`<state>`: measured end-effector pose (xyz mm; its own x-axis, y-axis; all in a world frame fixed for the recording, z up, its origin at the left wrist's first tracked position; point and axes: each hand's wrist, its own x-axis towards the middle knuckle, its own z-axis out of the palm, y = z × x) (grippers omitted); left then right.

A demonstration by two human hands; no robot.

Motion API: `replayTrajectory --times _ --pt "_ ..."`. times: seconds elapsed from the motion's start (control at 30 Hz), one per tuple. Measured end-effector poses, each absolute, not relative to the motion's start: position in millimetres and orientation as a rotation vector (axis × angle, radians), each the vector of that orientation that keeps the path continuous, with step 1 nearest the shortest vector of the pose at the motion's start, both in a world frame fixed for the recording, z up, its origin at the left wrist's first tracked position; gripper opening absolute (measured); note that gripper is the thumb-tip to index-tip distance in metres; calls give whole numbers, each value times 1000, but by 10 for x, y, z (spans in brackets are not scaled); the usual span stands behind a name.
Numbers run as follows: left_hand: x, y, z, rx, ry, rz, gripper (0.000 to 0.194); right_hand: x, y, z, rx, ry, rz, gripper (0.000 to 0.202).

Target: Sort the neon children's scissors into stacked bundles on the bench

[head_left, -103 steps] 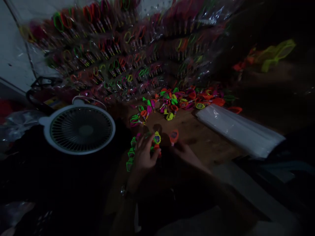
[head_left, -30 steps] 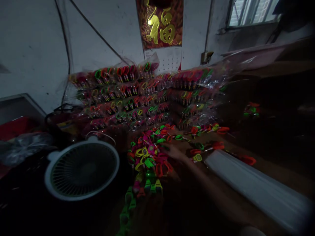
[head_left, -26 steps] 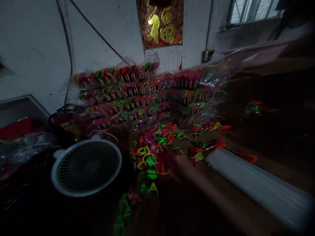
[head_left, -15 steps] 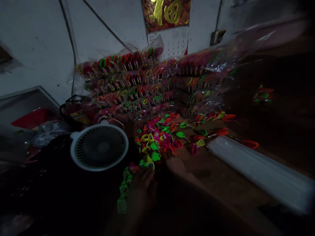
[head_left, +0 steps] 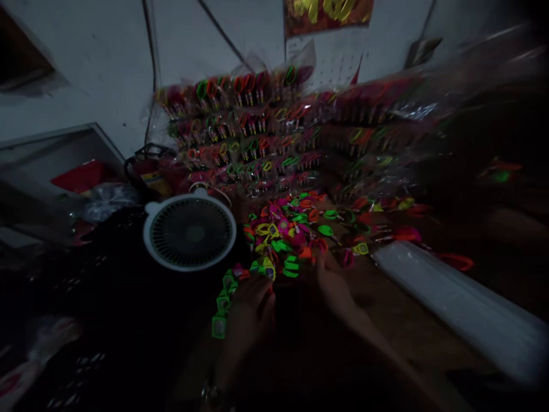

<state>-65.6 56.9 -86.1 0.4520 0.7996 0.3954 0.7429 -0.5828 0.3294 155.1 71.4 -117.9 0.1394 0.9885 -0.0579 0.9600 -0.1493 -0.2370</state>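
Bright toy watches in pink, green, orange and yellow lie in a pile (head_left: 281,226) on the brown table. My right hand (head_left: 332,277) reaches to the near right edge of the pile, its fingers close together at an orange and pink piece (head_left: 319,246); whether it grips that piece is too dark to tell. Lower left of the pile, my left hand (head_left: 253,300) has its fingers curled, with a bit of orange-red showing beside them. Green square-faced pieces (head_left: 219,326) stand in a row along the left side of that hand.
A round fan (head_left: 191,232) sits left of the pile. Stacked clear bags of colourful pieces (head_left: 257,143) line the wall behind. A stack of clear plastic sleeves (head_left: 454,303) lies at the right. Part of another person's arm (head_left: 510,223) shows dimly at far right.
The view has shifted, so the scene sits further right. My right hand has moved rightward from the green pieces to the orange and pink piece. My left hand stays by the green row.
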Motion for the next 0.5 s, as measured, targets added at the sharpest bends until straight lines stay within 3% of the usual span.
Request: replayTrajectory --times 0.1,0.23,0.4,0.5 --pt "-652 551 -828 2491 1391 810 29 1520 539 -1129 -2291 -1773 175 52" --pt "-631 534 -824 2459 1421 819 29 1389 509 -1214 -2244 -1998 343 31" --pt "-625 527 -822 2461 1416 811 30 1394 732 -1350 -2291 -1978 373 40" --pt "-628 527 -815 2465 1406 788 30 1564 862 -1370 -2186 -1976 417 32"
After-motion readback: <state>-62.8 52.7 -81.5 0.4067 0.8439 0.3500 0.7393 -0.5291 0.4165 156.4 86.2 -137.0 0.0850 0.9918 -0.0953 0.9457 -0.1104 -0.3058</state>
